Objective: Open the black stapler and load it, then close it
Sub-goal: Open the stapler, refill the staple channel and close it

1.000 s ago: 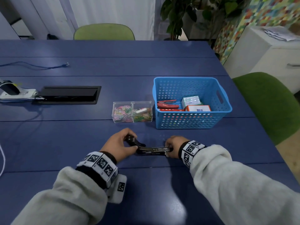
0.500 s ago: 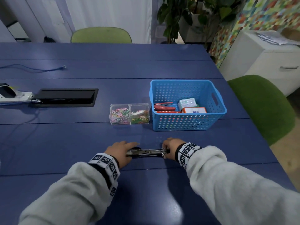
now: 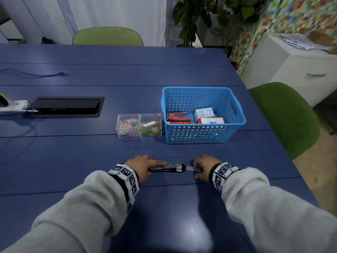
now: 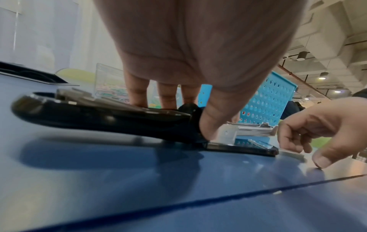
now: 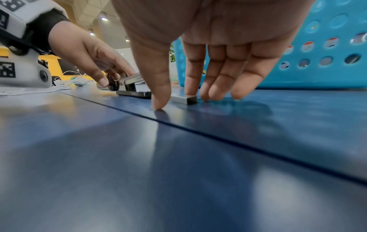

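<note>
The black stapler (image 3: 167, 168) lies opened out flat on the blue table (image 3: 164, 207), its black cover (image 4: 89, 114) folded back to the left. Its metal magazine (image 4: 252, 129) stands bare above the base and points right. My left hand (image 3: 151, 167) grips the stapler at the hinge, thumb on the near side and fingers on the far side. A strip of staples (image 3: 193, 168) lies on the table just right of the stapler's tip. My right hand (image 3: 198, 169) hovers over it with straight fingers; the index fingertip touches the strip (image 5: 183, 99) and the thumb tip rests on the table.
A blue basket (image 3: 204, 137) behind the hands holds a red stapler (image 3: 177, 117) and small boxes. Two clear boxes of paper clips (image 3: 139, 126) stand left of it. A black cable hatch (image 3: 67, 106) and a power strip (image 3: 12, 105) lie far left. Green chairs stand right and behind.
The stapler's cover has swung from half raised to flat open. My right hand has let go of the stapler's end and moved right onto the strip of staples.
</note>
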The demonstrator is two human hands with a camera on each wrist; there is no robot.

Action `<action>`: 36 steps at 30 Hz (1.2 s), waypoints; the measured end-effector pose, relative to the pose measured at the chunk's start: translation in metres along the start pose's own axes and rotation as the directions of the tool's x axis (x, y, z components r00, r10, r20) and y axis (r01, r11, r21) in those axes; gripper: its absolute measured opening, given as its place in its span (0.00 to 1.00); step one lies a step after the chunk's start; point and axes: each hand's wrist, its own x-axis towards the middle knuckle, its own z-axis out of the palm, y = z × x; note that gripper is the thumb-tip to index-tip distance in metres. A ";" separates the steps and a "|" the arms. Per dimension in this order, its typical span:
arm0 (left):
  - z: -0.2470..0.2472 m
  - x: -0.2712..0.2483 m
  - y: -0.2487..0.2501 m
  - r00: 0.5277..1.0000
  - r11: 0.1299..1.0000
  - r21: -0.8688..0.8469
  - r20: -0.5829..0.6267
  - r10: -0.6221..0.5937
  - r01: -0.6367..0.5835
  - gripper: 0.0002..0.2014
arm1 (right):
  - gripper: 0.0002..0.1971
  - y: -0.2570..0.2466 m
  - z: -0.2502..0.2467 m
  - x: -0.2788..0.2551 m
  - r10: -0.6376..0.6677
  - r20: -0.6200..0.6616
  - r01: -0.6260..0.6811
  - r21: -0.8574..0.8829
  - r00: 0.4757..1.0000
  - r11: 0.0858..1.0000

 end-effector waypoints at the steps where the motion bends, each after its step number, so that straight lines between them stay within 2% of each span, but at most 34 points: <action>1: 0.000 0.000 0.000 1.000 1.000 -0.005 0.001 -0.002 0.002 0.31 | 0.18 -0.002 0.001 0.000 -0.009 -0.009 0.009 0.003 1.000 1.000; 5: 0.000 -0.001 0.000 1.000 1.000 -0.021 -0.010 -0.006 0.006 0.31 | 0.11 -0.006 0.002 0.000 -0.005 -0.028 0.005 -0.026 1.000 1.000; 9: 0.003 -0.001 -0.001 0.999 0.999 -0.039 -0.036 -0.009 0.008 0.30 | 0.08 0.000 -0.007 -0.006 0.073 -0.020 -0.074 -0.035 0.997 0.997; 11: 0.004 -0.001 -0.002 0.999 0.999 -0.049 -0.041 -0.011 0.008 0.30 | 0.04 0.002 -0.016 -0.008 0.101 -0.049 -0.099 0.045 0.994 0.994; 14: 0.005 -0.001 -0.001 0.999 0.999 -0.053 -0.047 -0.012 0.010 0.30 | 0.05 -0.011 -0.025 -0.006 0.050 -0.143 -0.021 0.202 0.988 0.979; 16: 0.005 -0.001 -0.001 0.999 0.999 -0.052 -0.048 -0.013 0.011 0.30 | 0.11 -0.027 -0.027 -0.003 -0.054 -0.143 0.077 0.161 0.988 0.984; 18: 0.004 -0.001 0.000 0.998 0.999 -0.051 -0.051 -0.019 0.016 0.30 | 0.11 -0.045 -0.025 -0.001 -0.164 -0.109 0.171 0.058 0.980 0.984; 20: 0.004 -0.001 0.000 0.998 0.998 -0.051 -0.053 -0.024 0.021 0.30 | 0.11 -0.055 -0.022 0.002 -0.217 -0.080 0.218 -0.004 0.973 0.976; 32: 0.008 -0.001 0.000 0.998 1.000 -0.013 -0.068 -0.014 0.013 0.29 | 0.12 -0.069 -0.015 0.009 -0.245 -0.023 0.241 -0.113 0.969 0.964; 36: 0.009 -0.001 -0.005 0.995 0.998 -0.050 -0.093 -0.035 0.030 0.31 | 0.12 -0.069 -0.014 0.011 -0.234 -0.007 0.231 -0.152 0.972 0.961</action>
